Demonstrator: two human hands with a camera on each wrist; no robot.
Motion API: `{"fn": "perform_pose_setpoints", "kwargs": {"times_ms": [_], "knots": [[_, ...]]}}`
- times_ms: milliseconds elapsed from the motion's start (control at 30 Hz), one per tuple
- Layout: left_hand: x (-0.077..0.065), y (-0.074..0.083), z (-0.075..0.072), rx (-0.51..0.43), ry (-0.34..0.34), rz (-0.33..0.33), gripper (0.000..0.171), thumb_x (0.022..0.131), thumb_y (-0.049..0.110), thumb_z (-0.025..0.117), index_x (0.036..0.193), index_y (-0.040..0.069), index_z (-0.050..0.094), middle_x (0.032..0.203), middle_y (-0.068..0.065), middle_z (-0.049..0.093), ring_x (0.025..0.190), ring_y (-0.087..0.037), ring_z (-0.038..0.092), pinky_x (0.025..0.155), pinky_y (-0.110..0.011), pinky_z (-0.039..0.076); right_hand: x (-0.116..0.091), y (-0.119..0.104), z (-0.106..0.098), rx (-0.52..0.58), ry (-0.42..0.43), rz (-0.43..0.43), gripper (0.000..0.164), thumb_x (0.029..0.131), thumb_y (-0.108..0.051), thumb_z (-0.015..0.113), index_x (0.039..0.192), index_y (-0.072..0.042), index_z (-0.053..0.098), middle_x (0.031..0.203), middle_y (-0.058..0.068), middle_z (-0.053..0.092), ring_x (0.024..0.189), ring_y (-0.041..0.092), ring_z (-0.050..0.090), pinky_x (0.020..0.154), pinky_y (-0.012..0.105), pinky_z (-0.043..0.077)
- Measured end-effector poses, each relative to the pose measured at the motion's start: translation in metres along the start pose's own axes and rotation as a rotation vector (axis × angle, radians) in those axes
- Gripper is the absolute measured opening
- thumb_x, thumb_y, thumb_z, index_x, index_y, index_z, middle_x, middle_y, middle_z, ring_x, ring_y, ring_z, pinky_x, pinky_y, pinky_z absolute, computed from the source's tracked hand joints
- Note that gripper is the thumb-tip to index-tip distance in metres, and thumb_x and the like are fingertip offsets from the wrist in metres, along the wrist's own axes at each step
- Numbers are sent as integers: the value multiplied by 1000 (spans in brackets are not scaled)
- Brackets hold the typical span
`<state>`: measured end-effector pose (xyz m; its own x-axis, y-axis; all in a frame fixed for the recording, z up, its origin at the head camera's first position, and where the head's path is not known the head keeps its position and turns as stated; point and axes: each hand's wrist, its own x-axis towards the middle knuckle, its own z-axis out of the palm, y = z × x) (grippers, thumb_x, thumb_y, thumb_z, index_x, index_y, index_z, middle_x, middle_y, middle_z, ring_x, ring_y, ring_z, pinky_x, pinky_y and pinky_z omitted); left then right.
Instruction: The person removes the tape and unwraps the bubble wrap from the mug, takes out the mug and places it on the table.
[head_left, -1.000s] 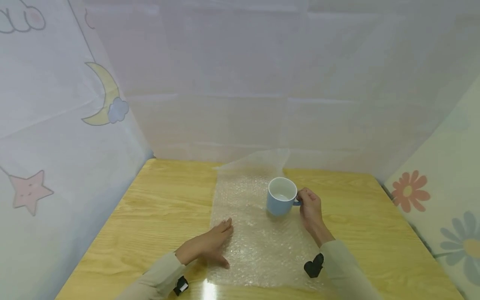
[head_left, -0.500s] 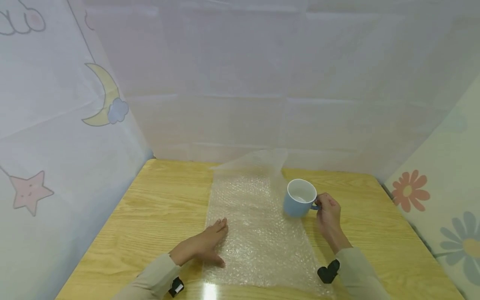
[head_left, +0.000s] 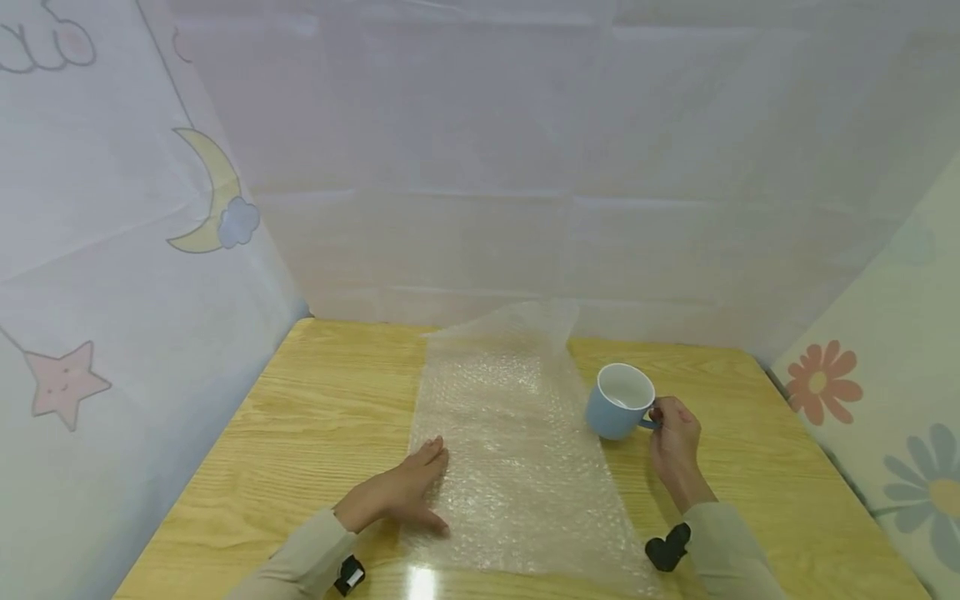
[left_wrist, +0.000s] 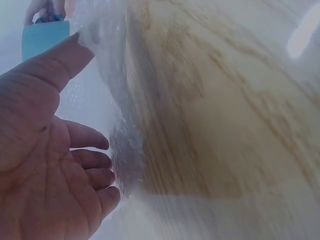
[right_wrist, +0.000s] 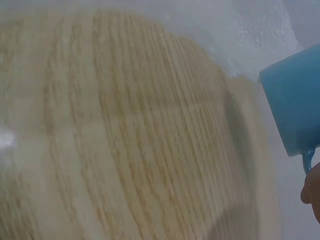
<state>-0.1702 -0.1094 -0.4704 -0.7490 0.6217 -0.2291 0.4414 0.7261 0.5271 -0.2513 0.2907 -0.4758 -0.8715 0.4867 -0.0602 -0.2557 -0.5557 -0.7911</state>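
Note:
A blue mug (head_left: 615,417) with a white inside is held by its handle in my right hand (head_left: 677,442). It overlaps the right edge of a clear sheet of bubble wrap (head_left: 517,467) in the head view. In the right wrist view the mug (right_wrist: 295,100) hangs slightly tilted, with fingertips (right_wrist: 311,192) at its handle. My left hand (head_left: 405,492) rests with spread, straight fingers on the left edge of the bubble wrap. The left wrist view shows the palm and fingertips (left_wrist: 102,159) of that hand right at the sheet's edge (left_wrist: 127,155).
Under everything is a wooden table (head_left: 330,400) with light grain. The far end of the bubble wrap curls up against the pale back sheet (head_left: 480,208). Printed side sheets with a moon (head_left: 213,192) and flowers (head_left: 821,382) stand left and right.
My right hand has carried the mug to the right, from over the bubble wrap to its right edge. My left hand has shifted slightly left along with the sheet's near part.

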Motion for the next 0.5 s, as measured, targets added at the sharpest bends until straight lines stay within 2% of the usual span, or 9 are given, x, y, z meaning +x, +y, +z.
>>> {"fn": "perform_pose_setpoints", "kwargs": {"times_ms": [300, 500], "knots": [[-1, 0, 0, -19, 11, 13, 115, 70, 44, 85, 146, -16, 22, 154, -34, 7, 142, -45, 8, 113, -54, 17, 8, 4, -9, 46, 42, -31, 44, 90, 18, 42, 49, 2, 42, 56, 4, 45, 65, 16, 41, 66, 21, 40], [0, 1, 0, -31, 12, 0, 115, 70, 41, 86, 146, -15, 21, 154, -33, 5, 142, -45, 6, 113, -53, 17, 14, 8, -14, 23, 53, -24, 43, 90, 17, 44, 49, 3, 41, 55, 5, 46, 65, 17, 41, 66, 21, 40]]}}
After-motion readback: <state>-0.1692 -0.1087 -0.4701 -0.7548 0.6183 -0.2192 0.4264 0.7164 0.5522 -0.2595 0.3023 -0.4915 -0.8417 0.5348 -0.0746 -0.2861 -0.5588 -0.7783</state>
